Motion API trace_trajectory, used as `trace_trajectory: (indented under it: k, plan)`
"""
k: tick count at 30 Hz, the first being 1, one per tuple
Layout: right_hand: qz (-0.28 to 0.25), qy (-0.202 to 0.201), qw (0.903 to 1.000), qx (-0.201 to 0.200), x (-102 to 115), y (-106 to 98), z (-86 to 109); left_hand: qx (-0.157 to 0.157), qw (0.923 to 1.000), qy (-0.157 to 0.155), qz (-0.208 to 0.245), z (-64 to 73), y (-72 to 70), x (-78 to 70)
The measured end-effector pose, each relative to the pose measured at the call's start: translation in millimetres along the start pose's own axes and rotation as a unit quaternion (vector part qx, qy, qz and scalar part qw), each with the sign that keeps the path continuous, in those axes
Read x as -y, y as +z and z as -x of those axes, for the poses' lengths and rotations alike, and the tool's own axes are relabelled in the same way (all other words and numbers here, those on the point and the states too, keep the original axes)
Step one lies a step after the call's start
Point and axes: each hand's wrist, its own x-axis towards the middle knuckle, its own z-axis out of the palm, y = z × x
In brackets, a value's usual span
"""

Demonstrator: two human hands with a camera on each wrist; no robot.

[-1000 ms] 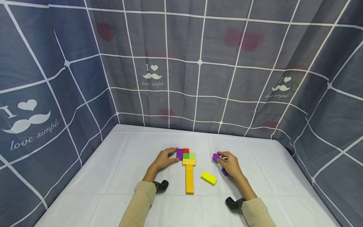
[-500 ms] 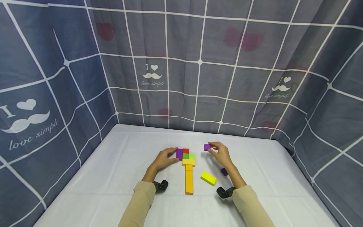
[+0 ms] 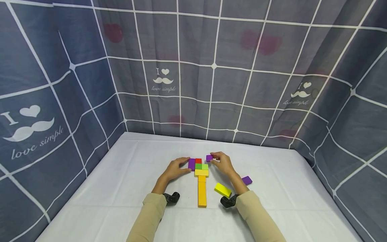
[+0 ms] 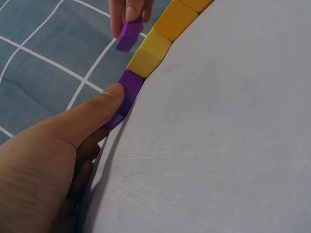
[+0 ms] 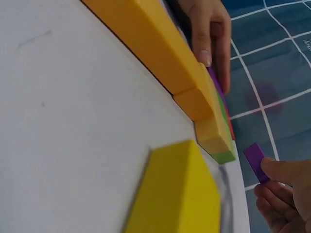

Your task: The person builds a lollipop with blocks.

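My left hand (image 3: 175,169) holds a purple block (image 3: 191,163) by its two ends, the thumb at the near end. That block lies at the left side of a flat row of blocks: a red block (image 3: 198,160), a green block (image 3: 198,166), a light green block (image 3: 205,166), a pale yellow block (image 3: 201,173) and a long orange block (image 3: 202,193). My right hand (image 3: 223,163) pinches a small purple block (image 3: 209,158) between thumb and fingers. In the right wrist view this small block (image 5: 255,162) is held apart from the light green block (image 5: 224,156).
A loose yellow block (image 3: 222,190) lies right of the orange one, beside the right wrist's black camera (image 3: 228,201). Another purple block (image 3: 247,180) lies right of the forearm. The white tabletop (image 3: 145,148) ends at a grey checked curtain (image 3: 193,80).
My right hand has carried the small purple block leftward, close to the red and light green blocks. The loose purple block beside the forearm shows more fully. My left hand has stayed put.
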Motion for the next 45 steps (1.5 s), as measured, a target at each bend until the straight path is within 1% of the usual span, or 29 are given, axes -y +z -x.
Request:
trace_trajectory:
  k: [4, 9, 16, 22, 28, 32, 35, 39, 42, 45]
  plan:
    - [0.003, 0.000, 0.9999, 0.017, 3, 6, 1.8, 0.001, 1.0000, 0.004, 0.002, 0.0, -0.3, 0.6]
    - [0.009, 0.014, 0.9995, 0.027, 5, 10, 2.7, 0.002, 1.0000, 0.006, 0.002, -0.3, 0.0, 1.7]
    - [0.016, 0.021, 0.9989, 0.038, 4, 12, 0.7, 0.005, 1.0000, 0.005, 0.002, -0.4, -1.5, 0.3]
    - [0.022, 0.026, 0.9984, 0.044, 4, 11, 1.0, 0.002, 0.9998, 0.017, 0.000, 0.1, -2.4, -2.1]
    - [0.030, 0.036, 0.9974, 0.055, 3, 10, 2.1, -0.001, 0.9999, 0.014, -0.002, -0.1, -2.0, -2.6]
    - [0.031, 0.031, 0.9971, 0.063, 1, 11, 2.4, -0.003, 0.9999, 0.011, -0.003, -0.4, -1.4, -2.7]
    - [0.033, 0.028, 0.9964, 0.072, -1, 12, 1.8, -0.003, 0.9999, 0.014, -0.004, -0.8, -1.3, -1.6]
    - [0.034, 0.042, 0.9946, 0.089, -1, 13, 0.9, -0.003, 0.9998, 0.017, -0.002, -1.1, -1.1, -0.5]
    - [0.031, 0.052, 0.9936, 0.095, 0, 13, 0.9, -0.003, 0.9999, 0.013, -0.002, -1.2, -0.8, -0.8]
    - [0.031, 0.052, 0.9934, 0.097, 0, 13, 1.5, -0.002, 1.0000, 0.006, -0.003, -0.6, -0.6, -1.2]
